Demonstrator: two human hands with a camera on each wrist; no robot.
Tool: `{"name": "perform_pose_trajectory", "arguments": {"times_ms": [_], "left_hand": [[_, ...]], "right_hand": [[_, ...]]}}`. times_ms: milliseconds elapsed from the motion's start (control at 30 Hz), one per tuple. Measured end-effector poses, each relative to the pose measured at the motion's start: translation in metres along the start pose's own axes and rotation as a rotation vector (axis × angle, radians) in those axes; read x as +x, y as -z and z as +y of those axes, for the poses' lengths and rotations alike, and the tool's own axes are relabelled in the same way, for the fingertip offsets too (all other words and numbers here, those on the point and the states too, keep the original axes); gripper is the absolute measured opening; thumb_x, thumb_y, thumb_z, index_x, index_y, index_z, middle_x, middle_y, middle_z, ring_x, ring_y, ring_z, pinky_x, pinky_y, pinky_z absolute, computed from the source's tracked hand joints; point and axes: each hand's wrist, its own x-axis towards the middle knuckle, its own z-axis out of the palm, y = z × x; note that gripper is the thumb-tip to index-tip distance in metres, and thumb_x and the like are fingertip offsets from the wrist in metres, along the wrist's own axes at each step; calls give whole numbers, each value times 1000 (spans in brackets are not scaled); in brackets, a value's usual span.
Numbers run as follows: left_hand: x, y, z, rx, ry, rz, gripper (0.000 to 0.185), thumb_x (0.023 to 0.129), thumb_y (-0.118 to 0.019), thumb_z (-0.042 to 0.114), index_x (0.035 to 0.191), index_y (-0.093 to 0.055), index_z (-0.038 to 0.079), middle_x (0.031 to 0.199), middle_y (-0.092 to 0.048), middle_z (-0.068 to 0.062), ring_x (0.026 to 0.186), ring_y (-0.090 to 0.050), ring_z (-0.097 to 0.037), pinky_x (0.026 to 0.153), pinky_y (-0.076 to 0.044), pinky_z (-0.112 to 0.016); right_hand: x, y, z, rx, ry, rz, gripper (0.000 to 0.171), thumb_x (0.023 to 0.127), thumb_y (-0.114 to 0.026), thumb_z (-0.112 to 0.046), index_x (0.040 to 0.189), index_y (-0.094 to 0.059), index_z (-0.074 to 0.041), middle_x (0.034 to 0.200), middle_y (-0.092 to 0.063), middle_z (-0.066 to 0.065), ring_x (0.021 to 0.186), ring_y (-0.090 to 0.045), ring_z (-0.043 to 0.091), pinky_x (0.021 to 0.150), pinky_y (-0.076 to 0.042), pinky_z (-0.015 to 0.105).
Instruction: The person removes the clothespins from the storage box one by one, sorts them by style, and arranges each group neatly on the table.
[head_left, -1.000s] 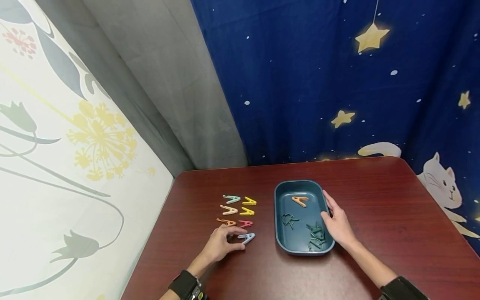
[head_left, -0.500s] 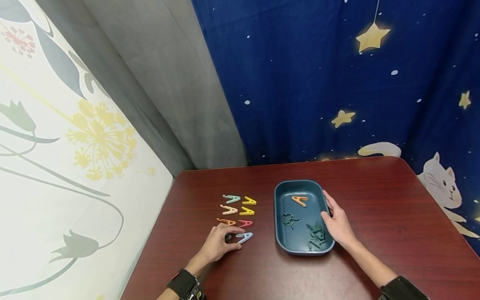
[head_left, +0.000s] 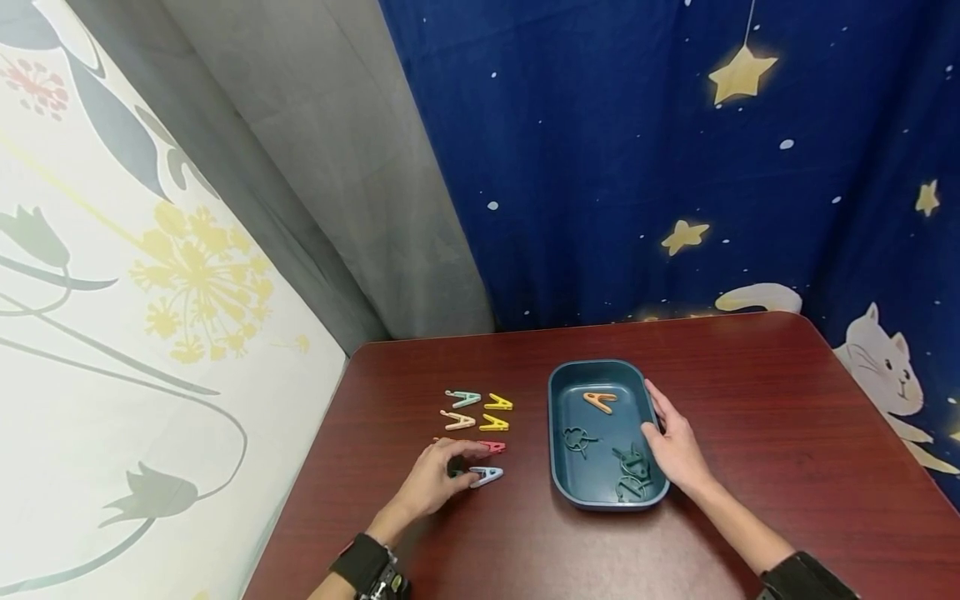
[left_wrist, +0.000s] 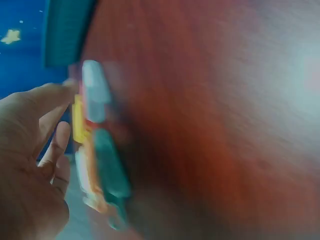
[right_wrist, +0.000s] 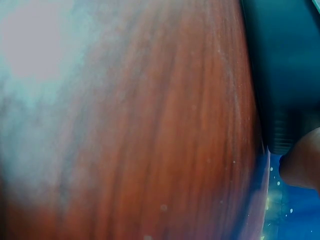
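My left hand [head_left: 442,475] lies on the dark red table [head_left: 525,542] with relaxed fingers arched over a dark green clip [head_left: 455,472]. A light blue clip [head_left: 486,476] sits just to the right of that clip. In the left wrist view the light blue clip [left_wrist: 94,92] and green clip [left_wrist: 109,165] lie on the wood, and my left hand [left_wrist: 57,115] holds neither. My right hand [head_left: 675,446] rests along the right rim of a teal tray [head_left: 557,475]. The tray holds an orange clip [head_left: 599,402] and dark green clips [head_left: 632,473].
Rows of clips lie left of the tray: teal [head_left: 463,397], yellow [head_left: 498,402], peach [head_left: 458,420], yellow [head_left: 494,423], red [head_left: 492,447]. An orange one is half hidden by my fingers. Curtains hang behind the table and on its left.
My left hand has drawn slightly back and up, uncovering a dark green clip beside the light blue one. The right hand and tray have not moved.
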Motion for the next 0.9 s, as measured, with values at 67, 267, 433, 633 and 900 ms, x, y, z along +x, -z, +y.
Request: {"name": "perform_pose_trajectory", "arguments": {"times_ms": [67, 267, 433, 633, 900], "left_hand": [[10, 2, 8, -49, -21, 33, 41, 92, -84, 6, 130, -75, 20, 124, -74, 7, 118, -68, -20, 100, -55, -49], [52, 4, 39, -157, 2, 97, 43, 98, -77, 6, 140, -70, 15, 130, -74, -2, 100, -73, -23, 79, -62, -39], [93, -7, 62, -202, -34, 144, 54, 98, -79, 12, 149, -63, 15, 142, -68, 1, 111, -71, -18, 90, -59, -35], [134, -37, 87, -476, 13, 214, 67, 99, -78, 12, 159, -49, 9, 158, -54, -9, 143, -54, -32, 114, -46, -43], [161, -82, 119, -501, 187, 310, 65, 98, -80, 21, 156, -54, 9, 154, -58, -7, 138, -58, -27, 109, -49, -35]], "right_hand": [[0, 0, 0, -1, 0, 1, 70, 100, -51, 9, 166, -30, -2, 164, -38, 27, 145, -43, 46, 92, -27, -1], [0, 0, 1, 2, -1, 0, 70, 101, -51, 9, 166, -31, -3, 163, -39, 27, 145, -44, 46, 93, -26, -2], [0, 0, 2, 7, 0, 0, 70, 101, -51, 9, 167, -31, -4, 163, -39, 27, 145, -44, 45, 94, -26, -2], [0, 0, 3, 9, -19, -13, 70, 102, -51, 8, 167, -29, -5, 165, -37, 26, 146, -43, 46, 94, -26, -2], [1, 1, 4, 3, -11, -12, 69, 101, -50, 9, 167, -30, -2, 165, -37, 27, 146, -42, 47, 94, -26, -2]]}}
